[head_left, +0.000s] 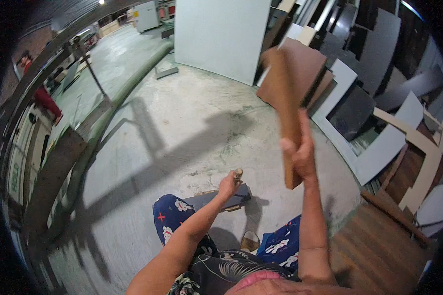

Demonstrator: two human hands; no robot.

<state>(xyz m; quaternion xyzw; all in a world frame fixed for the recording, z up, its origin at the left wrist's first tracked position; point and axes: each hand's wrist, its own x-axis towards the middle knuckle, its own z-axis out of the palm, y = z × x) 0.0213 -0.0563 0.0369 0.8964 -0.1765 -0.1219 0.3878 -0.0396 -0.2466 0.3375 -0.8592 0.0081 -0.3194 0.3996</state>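
Note:
My right hand [300, 156] is raised and closed around the lower part of a long brown wooden bar [286, 98], which is smeared by motion and points up and away. My left hand [228, 186] grips a short tool handle [238, 173] with a round, pale wooden end; what lies below the fist is hidden. Under it, on the floor between my knees, rests a dark flat board [240, 197] with small pale wood pieces at its edges. My left forearm covers part of that board.
Sheets and offcuts [379, 132] lean in a pile at the right. A large pale panel [219, 39] stands ahead. Along the left runs a thick greenish hose [128, 91] beside a metal frame [66, 152]. A person in red [44, 98] is at the far left.

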